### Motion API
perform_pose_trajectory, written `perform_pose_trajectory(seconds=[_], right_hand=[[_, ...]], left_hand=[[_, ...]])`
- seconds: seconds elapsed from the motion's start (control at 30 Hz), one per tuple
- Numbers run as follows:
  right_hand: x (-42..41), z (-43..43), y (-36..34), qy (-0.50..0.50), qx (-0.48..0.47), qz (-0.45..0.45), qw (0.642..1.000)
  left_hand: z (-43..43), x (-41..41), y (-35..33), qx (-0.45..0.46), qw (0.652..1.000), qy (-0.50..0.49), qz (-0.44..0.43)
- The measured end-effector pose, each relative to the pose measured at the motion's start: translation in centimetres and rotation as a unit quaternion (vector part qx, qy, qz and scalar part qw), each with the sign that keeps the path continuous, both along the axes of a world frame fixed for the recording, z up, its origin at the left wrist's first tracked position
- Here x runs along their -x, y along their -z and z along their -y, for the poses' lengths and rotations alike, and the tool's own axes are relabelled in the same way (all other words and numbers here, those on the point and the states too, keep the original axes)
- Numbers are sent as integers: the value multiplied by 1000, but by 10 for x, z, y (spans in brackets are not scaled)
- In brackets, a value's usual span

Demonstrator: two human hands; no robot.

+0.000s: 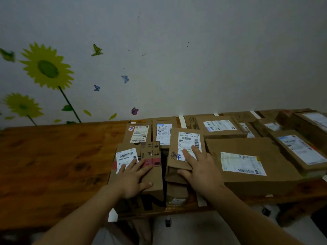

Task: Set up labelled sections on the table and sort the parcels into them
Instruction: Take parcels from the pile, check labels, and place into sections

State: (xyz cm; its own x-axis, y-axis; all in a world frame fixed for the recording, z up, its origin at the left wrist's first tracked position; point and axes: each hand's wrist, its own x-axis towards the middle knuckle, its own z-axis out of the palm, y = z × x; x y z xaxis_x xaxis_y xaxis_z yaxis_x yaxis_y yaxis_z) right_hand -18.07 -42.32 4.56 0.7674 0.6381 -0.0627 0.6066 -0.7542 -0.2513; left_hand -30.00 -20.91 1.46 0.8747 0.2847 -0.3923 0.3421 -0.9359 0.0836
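The small parcel lies in the middle of the cluster of brown cardboard parcels on the table, tilted with its near edge propped on another parcel below it. The right grip grasps it: the fingers lie over its white shipping label and the thumb sits against the near edge. Dark handwriting shows on the cardboard just left of the fingers.

Just beside it on the left stands a taller parcel with a white barcode label and a red strip on top. The left grip rests flat on its top, released, fingers spread and straight, the fingertips reaching the label.

Behind these two, against the wall, lie two more labelled parcels side by side. To the right of the small parcel lies a large flat parcel with a wide label, and past it further parcels crowd the right end of the table, some overlapping.

White tape strips run across the wooden top at the far edge between groups of parcels, and another strip shows at the near edge. The left half of the table is bare wood.

On the pale wall behind are sunflower stickers and small butterfly stickers.
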Motion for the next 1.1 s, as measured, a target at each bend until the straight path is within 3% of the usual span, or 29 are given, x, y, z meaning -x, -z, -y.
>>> perform_pose_trajectory(seconds=[0.17, 0.3, 0.63, 0.83, 1.1], right_hand=[[-1, -3, 31, -65, 71, -14, 995], [-1, -9, 46, -77, 66, -27, 994], [-7, -4, 39, -104, 109, -67, 986], [-7, -12, 11, -134, 166, -64, 975], [-18, -14, -16, -134, 117, -58, 982]], left_hand=[[-1, -3, -2, 5, 1000, 1, -4], [-2, -5, -7, 5, 1000, 8, -9], [-10, -18, -22, 7, 999, 32, -30], [-2, -29, -33, 46, 998, -31, -23], [-3, -52, -42, 69, 995, -55, 38]])
